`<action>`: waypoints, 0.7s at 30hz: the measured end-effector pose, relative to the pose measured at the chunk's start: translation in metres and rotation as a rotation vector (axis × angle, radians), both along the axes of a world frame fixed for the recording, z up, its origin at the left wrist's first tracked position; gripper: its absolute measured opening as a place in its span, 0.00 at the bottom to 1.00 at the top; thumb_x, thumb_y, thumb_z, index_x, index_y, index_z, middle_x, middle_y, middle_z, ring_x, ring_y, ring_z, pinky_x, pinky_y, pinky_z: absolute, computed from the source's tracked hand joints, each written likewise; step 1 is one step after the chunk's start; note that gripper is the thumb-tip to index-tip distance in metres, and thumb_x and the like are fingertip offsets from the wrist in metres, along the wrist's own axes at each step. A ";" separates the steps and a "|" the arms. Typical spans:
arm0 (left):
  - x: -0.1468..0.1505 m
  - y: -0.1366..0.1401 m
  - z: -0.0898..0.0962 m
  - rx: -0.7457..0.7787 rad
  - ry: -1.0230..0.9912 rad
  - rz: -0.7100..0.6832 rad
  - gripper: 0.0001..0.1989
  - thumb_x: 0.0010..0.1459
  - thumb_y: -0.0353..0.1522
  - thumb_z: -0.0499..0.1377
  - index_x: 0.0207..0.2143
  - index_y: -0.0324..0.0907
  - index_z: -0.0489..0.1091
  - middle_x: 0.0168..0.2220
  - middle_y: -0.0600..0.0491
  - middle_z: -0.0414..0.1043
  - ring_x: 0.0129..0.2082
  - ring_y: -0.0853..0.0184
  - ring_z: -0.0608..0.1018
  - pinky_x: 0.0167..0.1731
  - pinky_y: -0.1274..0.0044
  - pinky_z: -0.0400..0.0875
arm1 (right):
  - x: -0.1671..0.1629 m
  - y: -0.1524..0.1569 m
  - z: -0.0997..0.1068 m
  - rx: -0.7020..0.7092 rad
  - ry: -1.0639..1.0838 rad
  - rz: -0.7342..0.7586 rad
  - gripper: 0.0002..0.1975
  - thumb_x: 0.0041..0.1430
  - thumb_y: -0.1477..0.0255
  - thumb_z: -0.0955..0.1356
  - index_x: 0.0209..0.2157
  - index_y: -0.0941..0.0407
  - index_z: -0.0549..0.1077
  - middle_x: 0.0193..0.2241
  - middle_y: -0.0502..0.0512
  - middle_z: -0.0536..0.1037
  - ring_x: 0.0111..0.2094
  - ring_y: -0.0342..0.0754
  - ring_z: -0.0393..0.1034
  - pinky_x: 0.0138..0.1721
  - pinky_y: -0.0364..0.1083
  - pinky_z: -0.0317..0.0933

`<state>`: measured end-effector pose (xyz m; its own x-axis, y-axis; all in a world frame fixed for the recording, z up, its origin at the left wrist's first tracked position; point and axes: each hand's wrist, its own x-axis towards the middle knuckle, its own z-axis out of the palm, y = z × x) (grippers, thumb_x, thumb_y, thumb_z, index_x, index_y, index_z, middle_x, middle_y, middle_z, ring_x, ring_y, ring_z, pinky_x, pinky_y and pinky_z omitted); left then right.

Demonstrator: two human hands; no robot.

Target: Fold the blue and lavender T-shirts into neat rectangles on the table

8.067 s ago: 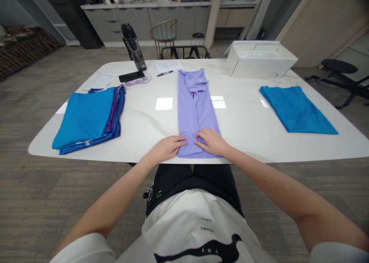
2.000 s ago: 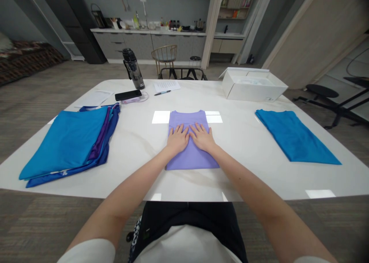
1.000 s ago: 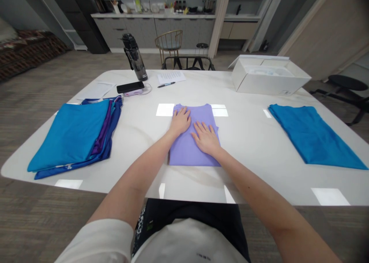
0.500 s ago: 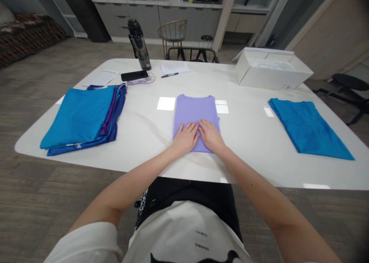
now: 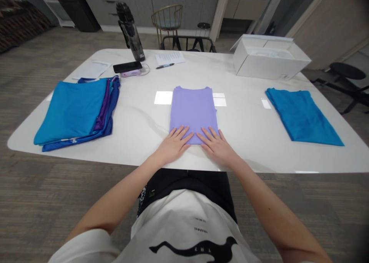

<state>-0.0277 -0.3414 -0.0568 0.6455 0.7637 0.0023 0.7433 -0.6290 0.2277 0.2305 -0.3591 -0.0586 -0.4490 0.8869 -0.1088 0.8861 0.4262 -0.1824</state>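
Observation:
A folded lavender shirt [image 5: 193,107] lies flat on the white table in front of me. My left hand [image 5: 175,144] rests on its near left corner, fingers spread. On the near right corner lies my right hand [image 5: 216,144], its fingers spread too. To the left is a stack of folded garments [image 5: 73,111], bright blue on top, with purple and dark blue layers showing at its right side. A single folded blue garment [image 5: 304,115] lies off to the right.
Toward the back of the white table [image 5: 135,117] stand a dark water bottle [image 5: 131,32] and an open white box [image 5: 268,61]. A phone [image 5: 127,66], a pen [image 5: 165,66] and printed paper [image 5: 174,57] lie there. Chairs [image 5: 167,19] stand beyond.
My hands have slid apart and toward me, from the middle of the lavender shirt to its near corners. Their fingers have spread. The view has tilted slightly down.

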 end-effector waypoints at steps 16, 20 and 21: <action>-0.048 0.009 0.019 0.051 -0.160 -0.089 0.21 0.74 0.39 0.47 0.61 0.45 0.72 0.63 0.47 0.71 0.62 0.59 0.73 0.63 0.62 0.67 | 0.041 -0.023 0.031 0.093 0.197 0.027 0.20 0.74 0.62 0.60 0.57 0.51 0.77 0.56 0.60 0.78 0.57 0.58 0.72 0.58 0.60 0.66; -0.046 0.055 0.030 0.094 -0.114 -0.010 0.20 0.73 0.38 0.50 0.61 0.45 0.71 0.64 0.45 0.69 0.62 0.55 0.73 0.61 0.60 0.67 | 0.050 0.033 0.033 0.144 0.251 -0.160 0.18 0.71 0.61 0.63 0.53 0.52 0.78 0.46 0.59 0.81 0.44 0.57 0.77 0.47 0.54 0.70; -0.043 0.070 0.033 0.104 -0.090 0.043 0.21 0.72 0.38 0.51 0.62 0.44 0.69 0.65 0.44 0.68 0.62 0.53 0.72 0.61 0.59 0.67 | 0.051 0.054 0.031 0.142 0.264 -0.210 0.18 0.70 0.60 0.64 0.53 0.52 0.78 0.46 0.59 0.81 0.42 0.56 0.77 0.46 0.54 0.70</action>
